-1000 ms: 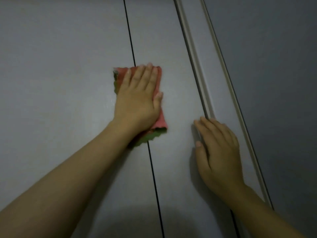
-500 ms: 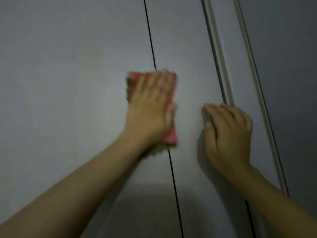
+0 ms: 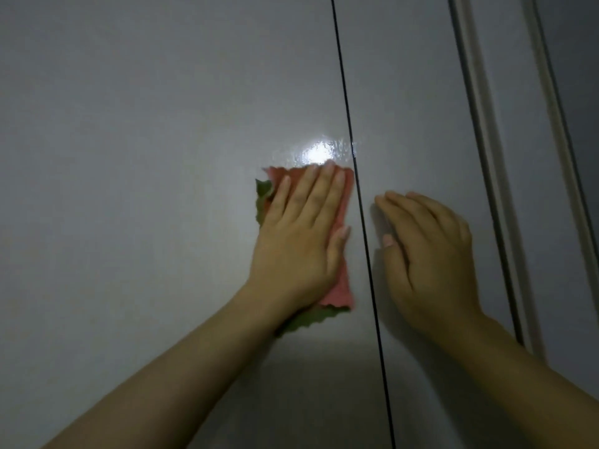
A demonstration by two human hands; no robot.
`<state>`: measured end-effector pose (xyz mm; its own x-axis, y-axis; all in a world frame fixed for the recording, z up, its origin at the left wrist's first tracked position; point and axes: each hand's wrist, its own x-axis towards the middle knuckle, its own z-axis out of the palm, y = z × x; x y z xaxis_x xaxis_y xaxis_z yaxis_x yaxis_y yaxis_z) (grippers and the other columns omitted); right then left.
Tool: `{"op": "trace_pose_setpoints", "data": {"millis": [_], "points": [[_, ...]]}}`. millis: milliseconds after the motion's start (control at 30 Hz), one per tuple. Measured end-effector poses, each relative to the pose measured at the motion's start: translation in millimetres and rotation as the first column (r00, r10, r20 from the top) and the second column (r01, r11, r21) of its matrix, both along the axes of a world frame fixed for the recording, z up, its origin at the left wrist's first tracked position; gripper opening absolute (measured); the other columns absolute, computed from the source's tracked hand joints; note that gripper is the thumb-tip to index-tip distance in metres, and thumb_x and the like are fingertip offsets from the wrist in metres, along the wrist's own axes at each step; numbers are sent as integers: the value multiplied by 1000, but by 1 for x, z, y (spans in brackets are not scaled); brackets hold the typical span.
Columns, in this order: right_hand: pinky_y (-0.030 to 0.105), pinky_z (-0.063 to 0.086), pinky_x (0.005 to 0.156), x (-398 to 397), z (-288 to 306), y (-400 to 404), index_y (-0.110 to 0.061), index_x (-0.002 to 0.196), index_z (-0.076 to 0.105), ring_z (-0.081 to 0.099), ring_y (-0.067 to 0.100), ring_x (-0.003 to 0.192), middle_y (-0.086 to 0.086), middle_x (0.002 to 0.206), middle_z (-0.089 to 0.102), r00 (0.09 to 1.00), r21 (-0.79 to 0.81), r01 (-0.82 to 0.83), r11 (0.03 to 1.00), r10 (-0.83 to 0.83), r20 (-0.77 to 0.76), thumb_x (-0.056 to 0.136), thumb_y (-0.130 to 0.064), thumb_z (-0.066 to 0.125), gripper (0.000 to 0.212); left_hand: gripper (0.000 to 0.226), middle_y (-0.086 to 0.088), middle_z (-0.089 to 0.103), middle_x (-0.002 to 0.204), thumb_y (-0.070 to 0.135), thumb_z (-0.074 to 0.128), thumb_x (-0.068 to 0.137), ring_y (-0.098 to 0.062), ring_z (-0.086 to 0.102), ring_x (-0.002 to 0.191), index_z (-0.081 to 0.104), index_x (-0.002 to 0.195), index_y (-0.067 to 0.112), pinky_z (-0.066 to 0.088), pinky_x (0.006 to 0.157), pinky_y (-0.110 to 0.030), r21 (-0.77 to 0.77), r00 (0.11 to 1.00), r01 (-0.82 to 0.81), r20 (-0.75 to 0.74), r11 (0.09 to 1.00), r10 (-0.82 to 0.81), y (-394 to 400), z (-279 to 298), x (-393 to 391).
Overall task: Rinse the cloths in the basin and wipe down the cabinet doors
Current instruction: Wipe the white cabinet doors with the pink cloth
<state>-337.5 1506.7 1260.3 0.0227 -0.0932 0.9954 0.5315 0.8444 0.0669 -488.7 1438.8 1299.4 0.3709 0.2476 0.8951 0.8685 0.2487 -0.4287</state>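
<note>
A: First entry?
B: Pale vertical strip (image 3: 470,76), right of centre, running top to bottom at a slight lean.
A: Next?
B: Second raised strip (image 3: 540,59), further right. Narrow grey panel (image 3: 505,92) between the two.
A: Beyond that?
B: Darker grey surface (image 3: 581,43) at the right edge, possibly a wall; it is too dim to tell.
A: Anything else?
B: One bright glare patch (image 3: 319,153), centre.

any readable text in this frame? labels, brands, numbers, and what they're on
None. No words, numbers or signs show anywhere.
Cloth under the left hand: pink over green, no print or tag visible.
Cabinet doors: plain grey, only a glare patch above the cloth.
Right hand rests flat on the next door, nothing written near it.
</note>
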Motion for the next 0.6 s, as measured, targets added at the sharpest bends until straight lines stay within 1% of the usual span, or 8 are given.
{"op": "trace_pose_setpoints", "data": {"millis": [100,200,267,333,400,467,533,600], "points": [[28,20,106,-6,-1,2,-4,129,56,42,23,122,13,129,58,999,15,-6,1000,6,34,88,-21,37,48,59,-5,21,158,38,26,97,-19,19,145,21,151,16,19,111,-36,-34,999,-17,-36,999,16,-20,17,-37],[31,23,105,-8,-2,3,-5,128,57,44,26,122,12,130,57,999,6,18,1000,-18,38,89,-22,37,47,60,-10,21,158,37,21,98,-26,19,146,20,152,13,13,116,-40,150,978,-82,202,985,51,-37,55,-69],[33,26,104,-10,-3,1,-4,127,58,47,29,121,13,130,57,999,-2,23,1000,-23,25,89,-22,37,47,61,-12,20,158,36,21,97,-28,17,146,19,152,10,6,119,-42,227,945,-118,324,967,39,-34,50,-61],[36,28,104,-13,-4,-1,-3,127,58,49,32,121,14,129,57,999,-10,27,1000,-27,24,89,-22,37,48,62,-12,22,157,37,26,96,-29,19,145,21,152,10,6,119,-44,174,972,-80,233,981,38,-23,15,-37],[40,31,104,-14,-5,-2,-3,127,57,50,34,121,15,129,57,999,-19,41,999,-41,20,89,-22,36,48,61,-7,17,159,39,26,98,-23,12,147,18,152,13,5,120,-42,-1,998,-41,47,999,41,-17,-25,-23],[42,31,104,-15,-6,-3,-2,128,55,49,35,122,16,130,56,999,-26,38,999,-38,16,90,-23,36,48,59,-2,13,159,40,24,99,-18,9,147,16,152,17,8,117,-37,-99,999,-23,-37,995,20,-28,-29,-37],[44,29,105,-17,-6,-5,-2,129,55,48,35,123,17,131,55,1000,-40,23,999,-23,3,90,-24,36,48,59,-4,17,159,39,25,98,-19,15,147,20,152,17,14,114,-35,-22,999,-48,22,999,49,-44,-7,-67],[45,27,107,-19,-8,-7,-2,128,55,46,36,124,17,131,55,998,-51,52,997,-53,-23,89,-24,39,48,60,-8,19,158,37,23,98,-23,17,146,21,152,14,10,116,-38,118,974,-101,213,988,74,-61,20,-95]]}}
